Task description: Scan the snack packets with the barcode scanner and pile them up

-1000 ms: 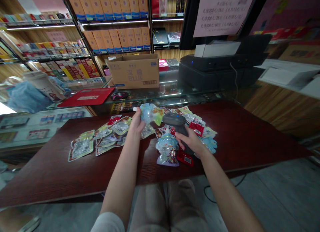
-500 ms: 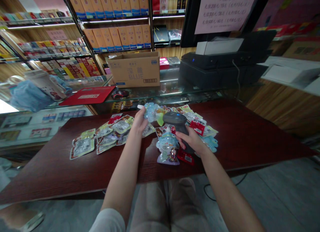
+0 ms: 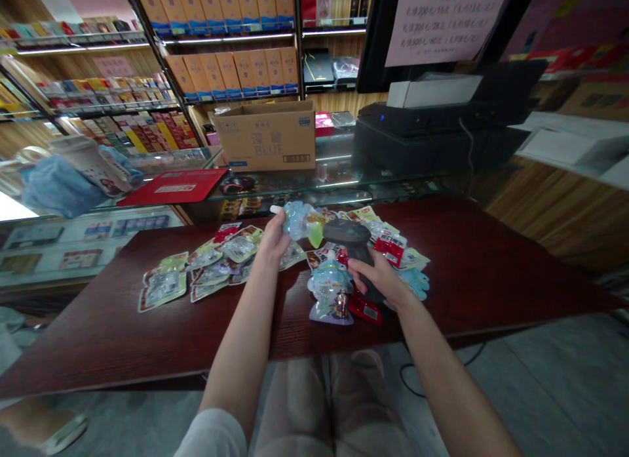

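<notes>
My left hand is closed on a light-blue and green spouted pouch, its white cap sticking out by my fingers. Wrapped round the handle of a dark grey barcode scanner, my right hand holds it with its head close to the pouch's green end. Below the scanner lies another spouted pouch, blue and purple, beside a red packet. More snack packets are heaped behind my right hand. To the left of my left arm spreads a pile of clear-fronted snack packets.
The dark red wooden table meets a glass counter bearing a cardboard box, a red mat and a cup. A black machine stands back right under a monitor. Another person's foot shows at lower left.
The pouch in my left hand has shifted slightly right. The scanner stays beside it, and the blue light seen earlier on its top no longer shows. The view has tilted a little.
</notes>
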Available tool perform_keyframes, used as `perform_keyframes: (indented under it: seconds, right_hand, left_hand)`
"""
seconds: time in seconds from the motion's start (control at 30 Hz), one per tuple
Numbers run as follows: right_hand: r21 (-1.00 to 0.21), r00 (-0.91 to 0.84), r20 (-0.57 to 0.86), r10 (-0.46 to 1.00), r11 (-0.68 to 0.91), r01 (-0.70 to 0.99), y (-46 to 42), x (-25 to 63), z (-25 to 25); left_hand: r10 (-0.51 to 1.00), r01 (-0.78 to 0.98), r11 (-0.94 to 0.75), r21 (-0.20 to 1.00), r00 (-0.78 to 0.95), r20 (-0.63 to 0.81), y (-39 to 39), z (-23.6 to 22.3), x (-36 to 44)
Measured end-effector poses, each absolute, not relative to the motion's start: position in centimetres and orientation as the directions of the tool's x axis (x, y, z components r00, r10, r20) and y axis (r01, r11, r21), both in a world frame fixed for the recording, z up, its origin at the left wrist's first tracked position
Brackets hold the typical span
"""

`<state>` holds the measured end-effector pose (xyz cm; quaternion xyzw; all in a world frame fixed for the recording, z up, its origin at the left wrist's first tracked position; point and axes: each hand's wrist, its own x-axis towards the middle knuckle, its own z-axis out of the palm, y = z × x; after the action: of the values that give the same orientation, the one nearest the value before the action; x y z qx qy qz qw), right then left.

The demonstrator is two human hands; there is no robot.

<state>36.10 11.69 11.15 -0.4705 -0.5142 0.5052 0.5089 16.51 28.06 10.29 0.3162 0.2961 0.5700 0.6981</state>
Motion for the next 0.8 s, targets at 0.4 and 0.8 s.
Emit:
perform_keyframes:
  seconds: [0.4, 0.8]
  right_hand:
    - [-0.976, -0.030, 0.006, 1.000, 0.000, -0.217, 11.8, 37.0, 10.8]
    - [-0.932, -0.004, 0.008, 1.000, 0.006, -0.361, 10.8, 37.3, 11.2]
  left_hand:
    - [0.999, -0.282, -0.054, 0.958, -0.020, 0.050, 27.0, 11.8, 14.9]
    - [0.895, 0.655, -0.095, 0.749, -0.273, 0.353, 25.8, 13.6, 6.4]
